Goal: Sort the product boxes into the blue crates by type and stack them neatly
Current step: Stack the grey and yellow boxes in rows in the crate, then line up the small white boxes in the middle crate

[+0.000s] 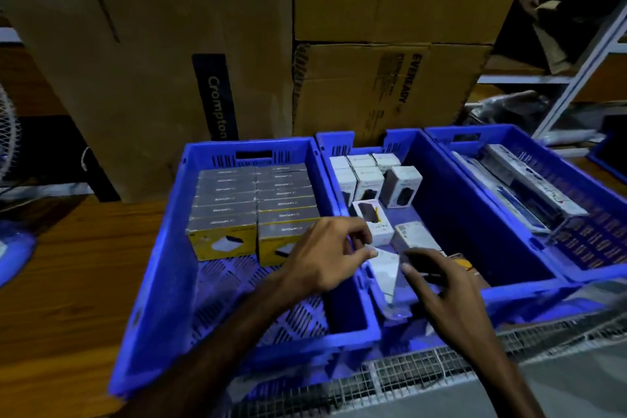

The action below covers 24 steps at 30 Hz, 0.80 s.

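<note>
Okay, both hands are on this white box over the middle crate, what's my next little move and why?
Probably stand the white box upright in the middle crate, next to the white boxes at the back. Those stand in neat rows, while two loose boxes lie flat in front.

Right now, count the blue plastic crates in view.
3 full blue plastic crates side by side: left crate with yellow boxes, middle crate with white boxes, right crate with long boxes. A blue edge far right may be a fourth.
</note>
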Each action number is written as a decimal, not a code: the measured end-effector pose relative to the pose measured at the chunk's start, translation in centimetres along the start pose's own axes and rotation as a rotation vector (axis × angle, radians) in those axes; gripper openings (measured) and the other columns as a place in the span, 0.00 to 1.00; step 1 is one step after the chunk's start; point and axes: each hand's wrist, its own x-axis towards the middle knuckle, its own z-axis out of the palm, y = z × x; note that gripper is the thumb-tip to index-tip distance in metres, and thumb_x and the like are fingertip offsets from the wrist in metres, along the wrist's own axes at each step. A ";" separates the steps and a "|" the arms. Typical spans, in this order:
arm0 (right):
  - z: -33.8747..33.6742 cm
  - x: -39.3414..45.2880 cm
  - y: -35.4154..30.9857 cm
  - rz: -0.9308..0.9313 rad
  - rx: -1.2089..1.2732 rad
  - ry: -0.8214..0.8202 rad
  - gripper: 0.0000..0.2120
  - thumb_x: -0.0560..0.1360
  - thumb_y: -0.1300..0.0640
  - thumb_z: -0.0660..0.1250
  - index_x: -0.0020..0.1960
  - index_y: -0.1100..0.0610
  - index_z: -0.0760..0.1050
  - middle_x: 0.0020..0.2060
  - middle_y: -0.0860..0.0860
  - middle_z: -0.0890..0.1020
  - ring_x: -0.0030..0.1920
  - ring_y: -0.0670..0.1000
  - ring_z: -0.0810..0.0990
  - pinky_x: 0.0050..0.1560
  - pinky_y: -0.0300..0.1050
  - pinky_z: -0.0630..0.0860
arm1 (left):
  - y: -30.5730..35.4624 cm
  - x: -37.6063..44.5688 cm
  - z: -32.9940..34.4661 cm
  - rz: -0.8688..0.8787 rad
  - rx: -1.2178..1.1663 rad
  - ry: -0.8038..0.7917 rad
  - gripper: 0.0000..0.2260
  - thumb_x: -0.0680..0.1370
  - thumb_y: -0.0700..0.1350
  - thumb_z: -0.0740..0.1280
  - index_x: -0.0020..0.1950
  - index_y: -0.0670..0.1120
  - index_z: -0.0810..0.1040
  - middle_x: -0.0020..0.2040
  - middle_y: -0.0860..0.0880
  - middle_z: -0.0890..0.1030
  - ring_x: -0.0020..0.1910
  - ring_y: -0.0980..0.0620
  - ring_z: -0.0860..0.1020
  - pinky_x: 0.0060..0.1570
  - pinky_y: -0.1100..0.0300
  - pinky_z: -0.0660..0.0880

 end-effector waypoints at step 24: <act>-0.6 26.3 14.4 0.256 -0.248 -0.409 0.33 0.69 0.45 0.72 0.71 0.54 0.71 0.65 0.61 0.79 0.64 0.65 0.79 0.64 0.57 0.77 | 0.1 9.8 8.1 -0.326 0.326 0.141 0.07 0.77 0.51 0.75 0.44 0.52 0.80 0.38 0.57 0.82 0.38 0.56 0.79 0.41 0.55 0.77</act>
